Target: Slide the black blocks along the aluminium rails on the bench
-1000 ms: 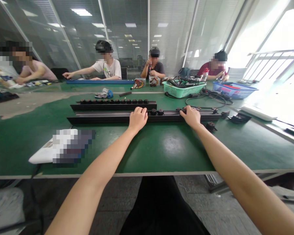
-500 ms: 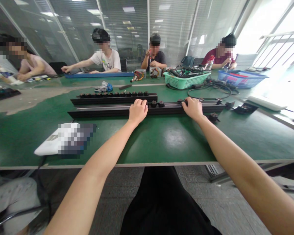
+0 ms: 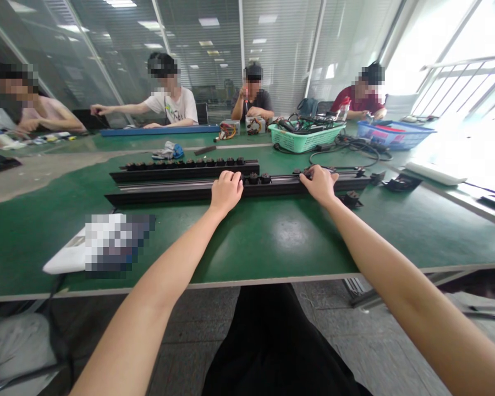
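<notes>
A long black channel rail [image 3: 160, 197] with a silvery strip inside lies crosswise on the green table. My left hand [image 3: 226, 192] is closed over the rail near its middle, its fingertips hidden on the far side. Just right of it, two small round black modules [image 3: 259, 179] sit in the channel. My right hand [image 3: 320, 184] pinches another small black module [image 3: 307, 172] in the rail further right, partly covered by the fingers. Behind lies a shorter black rail [image 3: 181, 171] carrying a row of similar modules. A loose black module [image 3: 351, 199] rests by the right end of the front rail.
A white object with a dark blurred panel [image 3: 66, 253] lies front left. Beyond the rails are a blue-grey cloth [image 3: 168, 150], a green basket of cables [image 3: 305, 144] and a blue basket [image 3: 390, 137]. Black parts [image 3: 402, 182] lie at right. Several people sit across the table.
The view has shifted slightly, so things sit a little further left. My right hand has turned a bit, its fingers more spread around the module. My left hand stays on the rail.
</notes>
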{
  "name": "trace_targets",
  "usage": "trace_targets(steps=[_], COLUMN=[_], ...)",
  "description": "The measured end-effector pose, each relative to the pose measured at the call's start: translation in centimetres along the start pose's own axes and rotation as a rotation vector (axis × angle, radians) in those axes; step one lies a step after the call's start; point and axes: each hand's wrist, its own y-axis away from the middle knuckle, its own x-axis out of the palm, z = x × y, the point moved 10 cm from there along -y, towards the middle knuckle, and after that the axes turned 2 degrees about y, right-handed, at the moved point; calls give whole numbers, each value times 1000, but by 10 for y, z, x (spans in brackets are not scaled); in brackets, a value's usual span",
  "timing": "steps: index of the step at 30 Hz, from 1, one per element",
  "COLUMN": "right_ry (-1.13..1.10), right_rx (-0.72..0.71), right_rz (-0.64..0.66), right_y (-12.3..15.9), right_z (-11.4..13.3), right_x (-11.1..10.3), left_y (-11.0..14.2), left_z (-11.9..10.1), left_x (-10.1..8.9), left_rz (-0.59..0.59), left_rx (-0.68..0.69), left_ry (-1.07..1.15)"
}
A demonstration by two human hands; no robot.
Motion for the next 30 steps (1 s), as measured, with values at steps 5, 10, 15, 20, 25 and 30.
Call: trace_targets(steps=[5,10,15,20,25,30], right_ry=[-11,-1,31,59,65,85], right_rx=[28,20,10,19,47,48], right_rz=[19,13,20,20,8,14], right_y=[-2,-3,-6,-8,-8,-10], right_z=[-5,-6,-9,-14,-18,-22], right_x=[-5,-10,-8,-7,-10,-11], left_y=[0,1,2,2,2,1], left_z=[0,-1,-1,-1,-1,-1], left_x=[0,0,0,0,0,1], left_rz=[4,8,11,4,-3,7], left_rx=[5,1,1,6,14,10], left_ry=[-9,-6,-9,-22,-27,-27])
